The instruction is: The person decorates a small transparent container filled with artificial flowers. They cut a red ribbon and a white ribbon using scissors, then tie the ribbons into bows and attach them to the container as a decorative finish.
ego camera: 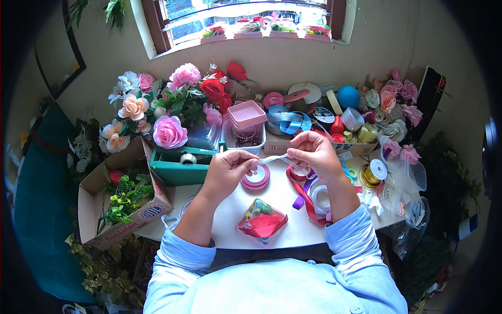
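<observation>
A narrow white ribbon (pixel 273 158) is stretched between my two hands above the white table. My left hand (pixel 234 168) pinches one part of it between thumb and fingers. My right hand (pixel 312 154) pinches the other part, its fingers curled. Below and between them lies a spool of pink ribbon (pixel 256 179). Nearer my body sits a small clear box (pixel 262 222) with a red flower and greenery inside and a red ribbon (pixel 270 230) across it. Red and purple ribbons (pixel 302 194) lie beneath my right forearm, beside a white spool (pixel 321 196).
A green tape dispenser (pixel 176 172) and a cardboard box (pixel 117 231) of artificial greenery stand left. Behind are pink plastic containers (pixel 246 115), artificial flowers (pixel 170 132) and a carton of ribbon spools (pixel 279 145). Scissors (pixel 351 173) and a gold-thread spool (pixel 370 175) lie right.
</observation>
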Demonstrator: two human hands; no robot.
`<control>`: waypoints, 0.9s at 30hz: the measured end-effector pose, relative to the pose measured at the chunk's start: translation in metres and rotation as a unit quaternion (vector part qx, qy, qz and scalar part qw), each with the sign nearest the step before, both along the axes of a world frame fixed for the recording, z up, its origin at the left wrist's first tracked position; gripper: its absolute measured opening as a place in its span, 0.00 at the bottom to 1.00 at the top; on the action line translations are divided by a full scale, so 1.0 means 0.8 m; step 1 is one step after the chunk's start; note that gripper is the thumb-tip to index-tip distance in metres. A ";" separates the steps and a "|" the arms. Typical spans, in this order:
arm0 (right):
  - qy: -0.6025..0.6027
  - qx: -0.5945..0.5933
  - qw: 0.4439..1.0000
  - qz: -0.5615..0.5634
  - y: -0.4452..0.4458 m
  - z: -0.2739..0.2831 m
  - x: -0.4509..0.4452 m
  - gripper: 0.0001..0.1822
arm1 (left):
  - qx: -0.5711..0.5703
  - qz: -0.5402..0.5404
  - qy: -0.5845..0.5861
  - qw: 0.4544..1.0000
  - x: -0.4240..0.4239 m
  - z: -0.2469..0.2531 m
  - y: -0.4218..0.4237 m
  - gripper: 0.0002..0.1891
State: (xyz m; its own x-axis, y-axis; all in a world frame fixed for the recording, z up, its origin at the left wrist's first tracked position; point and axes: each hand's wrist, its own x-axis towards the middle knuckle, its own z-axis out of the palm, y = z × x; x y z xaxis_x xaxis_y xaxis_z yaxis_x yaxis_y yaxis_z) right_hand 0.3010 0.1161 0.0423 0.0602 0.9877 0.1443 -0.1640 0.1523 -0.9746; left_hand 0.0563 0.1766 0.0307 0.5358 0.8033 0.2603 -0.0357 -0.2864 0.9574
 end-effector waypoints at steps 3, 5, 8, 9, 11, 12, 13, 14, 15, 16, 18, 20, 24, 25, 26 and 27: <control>-0.013 -0.015 1.000 -0.003 0.000 0.001 0.002 0.13 | -0.001 -0.002 0.024 1.000 -0.001 0.002 -0.002 0.07; -0.029 -0.017 0.999 -0.002 0.001 -0.001 0.004 0.14 | 0.000 -0.012 0.040 0.999 -0.001 0.007 -0.005 0.09; -0.029 -0.031 0.999 0.008 -0.003 0.005 0.004 0.16 | 0.068 0.013 0.111 0.991 -0.004 0.018 -0.012 0.12; -0.042 -0.031 0.998 0.031 -0.006 0.009 0.002 0.16 | 0.105 0.003 0.103 0.989 -0.003 0.020 -0.015 0.13; -0.067 -0.029 0.995 0.075 -0.011 0.016 -0.004 0.18 | 0.180 -0.019 0.086 0.980 0.003 0.024 -0.020 0.14; -0.074 -0.022 0.994 0.078 -0.011 0.015 -0.011 0.20 | 0.225 -0.029 0.110 0.968 0.005 0.024 -0.023 0.15; -0.084 -0.016 0.992 0.088 -0.012 0.015 -0.016 0.20 | 0.149 -0.048 0.088 0.984 0.008 0.016 -0.023 0.16; -0.095 -0.011 0.991 0.098 -0.014 0.017 -0.021 0.20 | 0.072 -0.066 0.065 0.993 0.012 0.003 -0.021 0.16; -0.105 -0.005 0.989 0.105 -0.015 0.017 -0.023 0.21 | -0.004 -0.085 0.042 0.995 0.017 0.001 -0.022 0.17; -0.109 0.009 0.988 0.107 -0.012 0.008 -0.023 0.21 | 0.003 -0.072 0.109 0.991 0.017 0.008 -0.026 0.16; -0.103 0.003 0.989 0.106 -0.013 0.009 -0.030 0.23 | -0.009 -0.076 0.091 0.993 0.017 0.000 -0.025 0.14; -0.111 0.011 0.990 0.090 -0.014 0.011 -0.033 0.24 | -0.038 -0.074 0.068 0.994 0.017 -0.007 -0.023 0.13; -0.114 0.036 0.991 0.062 -0.008 0.002 -0.027 0.27 | -0.080 -0.052 0.035 0.995 0.014 -0.010 -0.013 0.11; -0.106 0.037 0.992 0.065 -0.006 -0.002 -0.024 0.28 | -0.079 -0.043 0.034 0.995 0.014 -0.009 -0.011 0.11; -0.106 0.037 0.992 0.064 -0.006 -0.004 -0.023 0.28 | -0.071 -0.032 0.051 0.996 0.013 -0.006 -0.011 0.10; -0.105 0.037 0.992 0.063 -0.006 -0.003 -0.023 0.28 | -0.082 -0.034 0.025 0.996 0.013 -0.007 -0.011 0.10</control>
